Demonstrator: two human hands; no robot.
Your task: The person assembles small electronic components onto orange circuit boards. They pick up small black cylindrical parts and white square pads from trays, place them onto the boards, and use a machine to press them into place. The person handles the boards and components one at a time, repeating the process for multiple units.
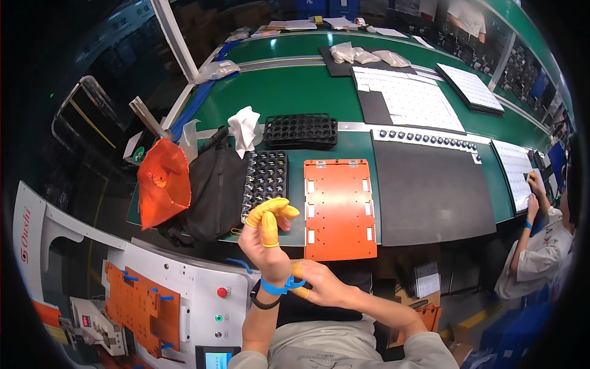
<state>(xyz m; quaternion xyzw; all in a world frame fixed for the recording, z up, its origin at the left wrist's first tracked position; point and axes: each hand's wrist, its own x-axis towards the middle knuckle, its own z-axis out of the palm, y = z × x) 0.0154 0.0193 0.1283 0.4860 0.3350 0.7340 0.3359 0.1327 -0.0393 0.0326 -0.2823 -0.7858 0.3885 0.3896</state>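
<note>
My left hand (268, 229) is raised before the near edge of the green bench, yellow covers on its fingers. Those fingers are curled in, and nothing shows between them. A blue wrist strap (278, 286) circles my left wrist, above a black band (263, 300). My right hand (324, 284), also with yellow finger covers, reaches across and grips the strap at its side; the fingertips are partly hidden. Just beyond my left hand stands a black tray (286, 178) filled with small round dark parts. An orange fixture plate (339, 212) lies flat to its right.
A second black tray (301, 130) lies farther back. Right of the plate is a black mat (433, 197), with a row of round black parts (430, 139) along its far edge. A black bag (215, 190) and orange bag (163, 184) sit left. A co-worker (541, 246) works at right.
</note>
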